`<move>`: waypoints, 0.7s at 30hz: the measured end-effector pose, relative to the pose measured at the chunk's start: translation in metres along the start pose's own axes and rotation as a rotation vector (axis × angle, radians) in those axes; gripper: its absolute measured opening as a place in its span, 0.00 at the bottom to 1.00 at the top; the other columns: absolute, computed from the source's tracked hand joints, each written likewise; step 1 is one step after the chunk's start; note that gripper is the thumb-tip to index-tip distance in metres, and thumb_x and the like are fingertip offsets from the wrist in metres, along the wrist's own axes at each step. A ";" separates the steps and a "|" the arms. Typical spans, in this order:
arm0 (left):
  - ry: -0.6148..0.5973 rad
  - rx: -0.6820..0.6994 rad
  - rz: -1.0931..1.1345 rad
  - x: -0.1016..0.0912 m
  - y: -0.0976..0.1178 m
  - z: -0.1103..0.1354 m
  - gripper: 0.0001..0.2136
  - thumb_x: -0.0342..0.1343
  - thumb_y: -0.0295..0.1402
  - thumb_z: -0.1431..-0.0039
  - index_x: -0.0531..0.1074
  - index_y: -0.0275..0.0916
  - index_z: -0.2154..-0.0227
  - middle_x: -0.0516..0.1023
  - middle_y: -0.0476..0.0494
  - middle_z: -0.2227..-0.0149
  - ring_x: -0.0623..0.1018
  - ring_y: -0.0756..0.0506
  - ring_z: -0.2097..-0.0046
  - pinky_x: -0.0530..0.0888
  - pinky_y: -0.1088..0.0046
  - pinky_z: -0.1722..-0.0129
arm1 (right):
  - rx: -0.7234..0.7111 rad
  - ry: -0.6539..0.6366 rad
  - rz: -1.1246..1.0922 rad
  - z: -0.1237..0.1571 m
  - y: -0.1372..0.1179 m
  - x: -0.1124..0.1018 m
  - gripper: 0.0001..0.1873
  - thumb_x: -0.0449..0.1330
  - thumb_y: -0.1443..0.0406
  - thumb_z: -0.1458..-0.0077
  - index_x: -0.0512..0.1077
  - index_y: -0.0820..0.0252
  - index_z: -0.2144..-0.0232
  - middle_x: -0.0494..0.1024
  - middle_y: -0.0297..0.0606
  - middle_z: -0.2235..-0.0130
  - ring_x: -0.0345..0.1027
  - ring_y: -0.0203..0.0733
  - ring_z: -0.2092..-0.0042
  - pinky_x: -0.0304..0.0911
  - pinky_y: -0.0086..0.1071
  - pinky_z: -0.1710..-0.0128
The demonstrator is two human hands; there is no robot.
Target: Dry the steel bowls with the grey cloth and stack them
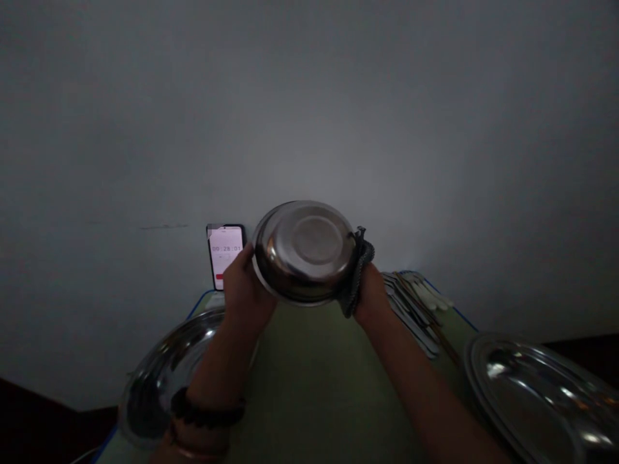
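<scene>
A shiny steel bowl [309, 248] is held up over the table, its underside turned towards me. My left hand [246, 290] grips its left rim, thumb along the edge. At the opposite side my right hand [371, 293] holds a dark grey cloth [355, 283] pressed against the bowl's rim. The right fingers are partly hidden behind the cloth and bowl.
A large steel basin [149, 380] stands at the left, partly behind my forearm. Steel trays [527, 393] lie at the right. Several forks, knives and chopsticks [416, 309] rest at the back right. A phone [227, 254] showing a timer leans on the wall [309, 116].
</scene>
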State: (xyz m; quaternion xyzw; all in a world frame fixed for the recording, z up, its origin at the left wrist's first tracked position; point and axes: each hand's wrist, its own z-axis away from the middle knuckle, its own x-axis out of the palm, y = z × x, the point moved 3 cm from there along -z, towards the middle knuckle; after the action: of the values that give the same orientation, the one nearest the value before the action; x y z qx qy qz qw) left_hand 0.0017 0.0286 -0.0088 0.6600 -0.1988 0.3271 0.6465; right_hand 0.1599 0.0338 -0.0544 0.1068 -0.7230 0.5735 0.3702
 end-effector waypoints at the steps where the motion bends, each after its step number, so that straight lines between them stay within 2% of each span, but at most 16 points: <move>1: -0.095 -0.076 -0.074 0.000 0.006 0.001 0.16 0.45 0.29 0.39 0.76 0.35 0.76 0.77 0.46 0.79 0.79 0.47 0.73 0.77 0.70 0.66 | -0.023 -0.012 0.045 -0.002 -0.006 -0.003 0.11 0.60 0.59 0.51 0.75 0.57 0.66 0.81 0.33 0.64 0.74 0.40 0.61 0.69 0.32 0.60; 2: -0.153 -0.126 -0.140 0.000 0.013 0.002 0.16 0.44 0.28 0.40 0.76 0.35 0.77 0.77 0.45 0.80 0.77 0.47 0.76 0.77 0.69 0.68 | -0.041 -0.022 0.102 -0.004 -0.013 -0.007 0.10 0.61 0.59 0.52 0.76 0.57 0.67 0.81 0.33 0.66 0.74 0.40 0.63 0.69 0.31 0.62; 5: -0.158 -0.174 -0.297 -0.007 0.030 0.004 0.16 0.47 0.32 0.41 0.75 0.37 0.81 0.74 0.46 0.85 0.72 0.48 0.83 0.72 0.72 0.79 | -0.023 -0.150 0.292 -0.004 -0.031 -0.010 0.08 0.64 0.59 0.55 0.77 0.57 0.72 0.80 0.32 0.72 0.71 0.39 0.69 0.66 0.29 0.70; 7: -0.151 -0.178 -0.403 -0.010 0.032 0.004 0.14 0.52 0.35 0.43 0.75 0.37 0.81 0.73 0.45 0.86 0.71 0.48 0.84 0.69 0.73 0.83 | -0.014 -0.275 0.366 -0.001 -0.037 -0.007 0.08 0.65 0.59 0.57 0.77 0.57 0.74 0.79 0.31 0.75 0.70 0.38 0.71 0.64 0.29 0.72; 9: -0.153 -0.129 -0.474 -0.011 0.030 0.004 0.12 0.58 0.36 0.46 0.75 0.36 0.82 0.74 0.44 0.85 0.71 0.48 0.84 0.68 0.74 0.83 | -0.034 -0.323 0.383 0.003 -0.040 -0.003 0.09 0.64 0.57 0.57 0.76 0.58 0.76 0.78 0.31 0.76 0.69 0.38 0.71 0.63 0.29 0.71; 12: -0.113 -0.004 -0.433 -0.009 0.026 0.004 0.12 0.61 0.37 0.49 0.74 0.36 0.83 0.73 0.46 0.85 0.70 0.49 0.83 0.69 0.74 0.82 | -0.079 -0.234 0.364 0.005 -0.038 -0.001 0.10 0.62 0.57 0.55 0.76 0.58 0.75 0.78 0.31 0.77 0.69 0.39 0.71 0.63 0.30 0.71; 16: 0.013 0.104 -0.252 -0.006 0.015 0.004 0.11 0.60 0.38 0.46 0.73 0.38 0.80 0.74 0.51 0.81 0.72 0.51 0.80 0.73 0.74 0.76 | -0.150 0.001 0.298 0.005 -0.031 -0.006 0.12 0.60 0.57 0.53 0.75 0.59 0.73 0.78 0.33 0.74 0.67 0.38 0.71 0.61 0.30 0.72; 19: 0.123 0.236 -0.209 -0.006 0.004 0.006 0.10 0.58 0.38 0.44 0.73 0.40 0.77 0.75 0.52 0.77 0.76 0.50 0.73 0.74 0.75 0.69 | -0.161 0.117 0.259 0.006 -0.020 -0.009 0.13 0.60 0.56 0.52 0.75 0.59 0.71 0.78 0.34 0.72 0.69 0.40 0.68 0.63 0.31 0.70; 21: 0.145 0.298 -0.257 -0.005 -0.007 0.008 0.12 0.54 0.42 0.40 0.72 0.41 0.74 0.76 0.51 0.73 0.77 0.49 0.65 0.74 0.76 0.65 | -0.153 0.169 0.216 0.007 -0.012 -0.010 0.14 0.59 0.55 0.51 0.74 0.59 0.69 0.78 0.35 0.70 0.70 0.41 0.66 0.65 0.32 0.68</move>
State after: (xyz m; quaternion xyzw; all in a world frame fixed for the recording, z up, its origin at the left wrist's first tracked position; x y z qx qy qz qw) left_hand 0.0044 0.0202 -0.0162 0.7431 -0.0152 0.3141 0.5906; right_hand 0.1711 0.0214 -0.0528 -0.0488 -0.7380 0.5602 0.3729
